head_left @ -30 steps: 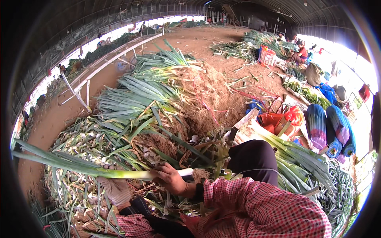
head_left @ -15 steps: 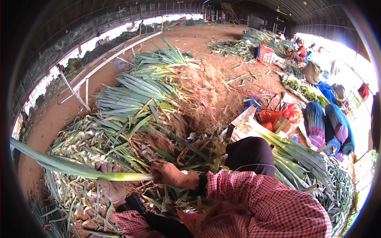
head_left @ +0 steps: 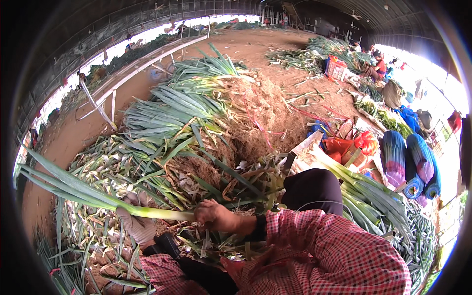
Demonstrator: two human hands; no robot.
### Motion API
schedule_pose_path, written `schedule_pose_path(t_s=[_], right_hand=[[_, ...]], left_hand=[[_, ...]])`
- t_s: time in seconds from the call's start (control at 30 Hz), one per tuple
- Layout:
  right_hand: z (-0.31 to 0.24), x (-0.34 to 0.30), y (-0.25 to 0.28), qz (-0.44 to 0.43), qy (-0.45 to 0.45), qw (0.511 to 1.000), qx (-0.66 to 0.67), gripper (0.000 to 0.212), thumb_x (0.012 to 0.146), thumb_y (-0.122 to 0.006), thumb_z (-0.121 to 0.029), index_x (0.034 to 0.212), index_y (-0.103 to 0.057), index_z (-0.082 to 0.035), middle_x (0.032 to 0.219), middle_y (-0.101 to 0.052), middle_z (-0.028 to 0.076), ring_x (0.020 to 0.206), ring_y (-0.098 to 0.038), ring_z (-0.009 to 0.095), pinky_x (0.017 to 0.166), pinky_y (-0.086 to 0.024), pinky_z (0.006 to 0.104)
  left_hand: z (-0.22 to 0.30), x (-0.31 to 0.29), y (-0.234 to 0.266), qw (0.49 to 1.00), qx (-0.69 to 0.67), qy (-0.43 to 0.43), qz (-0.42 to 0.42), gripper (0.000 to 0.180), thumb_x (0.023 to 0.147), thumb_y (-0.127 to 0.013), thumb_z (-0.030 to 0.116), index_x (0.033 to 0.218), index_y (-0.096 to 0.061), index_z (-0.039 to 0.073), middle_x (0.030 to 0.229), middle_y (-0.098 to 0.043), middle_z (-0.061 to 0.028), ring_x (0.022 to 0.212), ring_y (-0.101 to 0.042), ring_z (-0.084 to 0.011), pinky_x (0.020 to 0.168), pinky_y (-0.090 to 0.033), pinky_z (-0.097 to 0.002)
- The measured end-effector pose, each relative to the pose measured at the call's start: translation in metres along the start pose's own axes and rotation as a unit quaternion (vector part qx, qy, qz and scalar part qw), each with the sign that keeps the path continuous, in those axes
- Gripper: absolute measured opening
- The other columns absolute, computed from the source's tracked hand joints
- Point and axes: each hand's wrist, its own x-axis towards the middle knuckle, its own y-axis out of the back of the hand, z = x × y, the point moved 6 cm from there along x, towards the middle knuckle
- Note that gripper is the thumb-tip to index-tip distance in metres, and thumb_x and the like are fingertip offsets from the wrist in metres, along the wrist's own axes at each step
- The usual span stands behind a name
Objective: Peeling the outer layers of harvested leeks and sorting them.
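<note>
A long green onion [head_left: 167,213] lies across both my hands, its split green leaves reaching to the far left and its pale shank to the right. My left hand [head_left: 138,223], in a light knitted glove, is closed round the lower green part. My bare right hand [head_left: 215,215] grips the white end, whose tip its fingers hide. Below the hands spreads a layer of stripped leaves and peelings [head_left: 105,196]. Just beyond lies a large heap of untrimmed green onions [head_left: 172,115] with bushy brown roots [head_left: 260,108]. Cleaned green onions [head_left: 366,199] rest at my right beside my knee.
A white metal frame [head_left: 113,96] stands at the left. Orange plastic bags [head_left: 351,143] and blue net-wrapped bundles [head_left: 418,152] lie at the right. Farther back are a red-and-white crate [head_left: 336,69] and a seated person in red [head_left: 379,68].
The green onion's leaves have spread apart and one leaf has risen at the far left. My left hand's fingers have shifted on the stalk. The whole view has moved slightly.
</note>
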Motion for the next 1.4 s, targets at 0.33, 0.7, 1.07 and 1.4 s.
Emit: schedule_pose_path(t_s=[0.33, 0.7, 1.07, 1.4], right_hand=[[0.035, -0.052, 0.044, -0.065, -0.210, 0.881, 0.419, 0.022, 0.066, -0.068, 0.004, 0.074, -0.050, -0.005, 0.074, -0.057, 0.006, 0.072, -0.057, 0.016, 0.065, -0.048, 0.0294], [0.011, -0.053, 0.049, -0.025, -0.019, 0.958, -0.286, 0.040, 0.059, -0.072, -0.014, 0.097, -0.059, -0.007, 0.095, -0.057, 0.007, 0.087, -0.054, 0.023, 0.078, -0.041, 0.0360], [-0.003, 0.006, 0.016, 0.069, 0.040, 0.974, -0.214, 0.031, 0.065, -0.062, -0.014, 0.094, -0.055, -0.005, 0.089, -0.050, 0.009, 0.085, -0.047, 0.026, 0.076, -0.039, 0.0368], [0.023, -0.024, 0.036, -0.023, -0.117, 0.979, -0.164, 0.023, 0.064, -0.056, -0.006, 0.084, -0.047, -0.001, 0.083, -0.048, 0.014, 0.083, -0.044, 0.031, 0.074, -0.037, 0.0404]], left_hand=[[0.031, 0.018, 0.051, 0.927, -0.301, 0.067, -0.214, 0.076, 0.061, -0.068, 0.049, 0.109, -0.045, -0.006, 0.058, -0.043, 0.0018, 0.044, -0.041, -0.0087, 0.042, -0.039, -0.0221], [0.060, 0.016, 0.083, 0.993, -0.107, -0.048, 0.000, 0.065, 0.056, -0.061, 0.062, 0.085, -0.053, 0.005, 0.055, -0.044, 0.0020, 0.044, -0.041, -0.0085, 0.041, -0.037, -0.0214], [0.018, 0.032, 0.084, 0.997, -0.029, 0.071, -0.024, 0.038, 0.077, -0.061, 0.028, 0.110, -0.048, 0.013, 0.079, -0.055, 0.0025, 0.067, -0.051, -0.0099, 0.071, -0.044, -0.0432], [-0.017, 0.011, 0.021, 0.995, -0.092, 0.027, -0.025, 0.034, 0.087, -0.045, 0.016, 0.119, -0.044, 0.004, 0.074, -0.046, -0.0010, 0.051, -0.033, -0.0057, 0.045, -0.032, -0.0161]])
